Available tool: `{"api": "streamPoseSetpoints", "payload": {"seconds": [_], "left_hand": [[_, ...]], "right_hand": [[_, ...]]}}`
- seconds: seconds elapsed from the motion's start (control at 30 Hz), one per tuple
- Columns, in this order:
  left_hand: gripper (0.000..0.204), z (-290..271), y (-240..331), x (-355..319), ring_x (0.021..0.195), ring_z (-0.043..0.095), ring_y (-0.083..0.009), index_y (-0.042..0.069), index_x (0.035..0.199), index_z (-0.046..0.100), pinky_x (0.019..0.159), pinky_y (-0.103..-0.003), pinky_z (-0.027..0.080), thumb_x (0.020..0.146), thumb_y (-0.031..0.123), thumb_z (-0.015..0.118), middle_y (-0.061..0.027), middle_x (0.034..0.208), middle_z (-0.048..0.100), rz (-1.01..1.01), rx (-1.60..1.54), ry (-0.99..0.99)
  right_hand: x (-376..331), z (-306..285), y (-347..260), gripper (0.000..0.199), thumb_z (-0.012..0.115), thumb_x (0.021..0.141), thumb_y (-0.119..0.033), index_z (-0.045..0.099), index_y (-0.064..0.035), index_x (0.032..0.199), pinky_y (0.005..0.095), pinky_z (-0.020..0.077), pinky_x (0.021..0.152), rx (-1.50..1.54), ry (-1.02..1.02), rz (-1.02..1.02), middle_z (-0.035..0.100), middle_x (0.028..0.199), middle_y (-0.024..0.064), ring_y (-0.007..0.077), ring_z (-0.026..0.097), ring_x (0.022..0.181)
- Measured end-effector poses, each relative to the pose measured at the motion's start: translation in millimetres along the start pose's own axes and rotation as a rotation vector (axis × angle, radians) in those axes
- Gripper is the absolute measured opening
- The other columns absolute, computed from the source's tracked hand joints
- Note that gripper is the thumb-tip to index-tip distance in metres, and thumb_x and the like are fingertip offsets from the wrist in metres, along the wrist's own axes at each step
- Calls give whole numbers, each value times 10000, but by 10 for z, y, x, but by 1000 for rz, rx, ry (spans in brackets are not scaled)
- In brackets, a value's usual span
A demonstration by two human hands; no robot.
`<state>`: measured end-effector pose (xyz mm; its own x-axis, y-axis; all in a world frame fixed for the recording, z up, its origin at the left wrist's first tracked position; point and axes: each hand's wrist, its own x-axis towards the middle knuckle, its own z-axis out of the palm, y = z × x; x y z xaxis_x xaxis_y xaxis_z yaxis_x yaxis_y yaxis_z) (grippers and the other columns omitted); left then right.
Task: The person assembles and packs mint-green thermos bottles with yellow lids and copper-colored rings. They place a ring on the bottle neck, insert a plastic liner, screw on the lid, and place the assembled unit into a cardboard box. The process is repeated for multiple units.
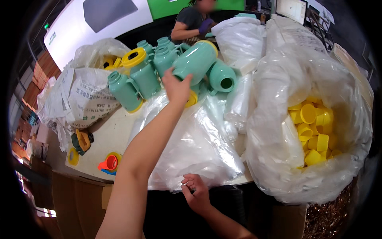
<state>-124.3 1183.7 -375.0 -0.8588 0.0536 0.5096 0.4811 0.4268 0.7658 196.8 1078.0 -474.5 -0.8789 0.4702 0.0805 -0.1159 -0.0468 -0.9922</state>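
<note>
My left hand (177, 87) reaches across the table and has its fingers and thumb around the lower left end of a green thermos jug (195, 61). That jug is tilted, its yellow base pointing up and to the right. Beside it another green jug (223, 77) lies with its dark round opening facing me. Several more jugs stand to the left, among them one with a yellow ring on top (144, 75) and one with a handle (124, 91). My right hand (197, 195) is at the near edge of a stack of clear plastic bags (191, 147), fingers loosely curled and apart, holding nothing visible.
A large plastic-lined sack (270, 135) of yellow cups (314, 131) stands on the right. White sacks (89, 89) sit at the left. Near the front left lie a glove (82, 140), a tape roll (73, 156) and an orange tape dispenser (110, 162). A person (191, 24) wearing a purple glove sits opposite.
</note>
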Motion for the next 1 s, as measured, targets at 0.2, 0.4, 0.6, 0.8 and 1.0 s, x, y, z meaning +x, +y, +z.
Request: {"api": "streamPoseSetpoints", "payload": {"seconds": [0.2, 0.4, 0.6, 0.8, 1.0], "left_hand": [[560, -2029, -207, -629, 1306, 494, -260, 179, 1519, 341, 901, -416, 533, 1005, 235, 558, -88, 1504, 383, -226, -843, -418], [779, -3227, -528, -2248, 1479, 289, -281, 111, 1600, 181, 1199, -445, 269, 1021, 578, 414, -98, 1624, 274, -593, -1113, -798], [982, -3455, -279, -3119, 1293, 526, -316, 29, 1502, 356, 1091, -461, 437, 806, 626, 710, -175, 1400, 526, -803, -992, -796], [910, -3061, -65, -3105, 1184, 597, -328, -24, 1451, 412, 1043, -447, 487, 811, 526, 754, -223, 1268, 604, -612, -949, -1081], [704, -3282, -306, -3039, 1079, 629, -298, -3, 1410, 464, 949, -413, 532, 949, 516, 578, -209, 1173, 631, -703, -894, -916]], "right_hand": [[128, -115, 54, 213, 590, 962, -20, 580, -13, 1174, 281, 533, 691, 602, 33, 284, 649, 932, 100, 158, 609, 723], [-398, -158, 172, 603, 454, 1064, -354, 277, -37, 1545, 422, 323, 1154, 1336, -547, 430, 469, 1473, 162, 305, 460, 1342], [-1420, -139, -92, 882, 686, 923, -439, 214, -20, 1538, 374, 336, 1127, 483, -510, 371, 393, 1453, 168, 260, 391, 1356], [-2149, -835, -535, 480, 716, 921, -295, 546, -50, 1297, 354, 492, 929, -193, -64, 75, 573, 1176, 126, 228, 584, 1090], [-2841, -3185, -1909, 48, 683, 889, -60, 691, -22, 859, 306, 500, 678, -941, 1031, -55, 640, 795, 54, 132, 587, 718]]}}
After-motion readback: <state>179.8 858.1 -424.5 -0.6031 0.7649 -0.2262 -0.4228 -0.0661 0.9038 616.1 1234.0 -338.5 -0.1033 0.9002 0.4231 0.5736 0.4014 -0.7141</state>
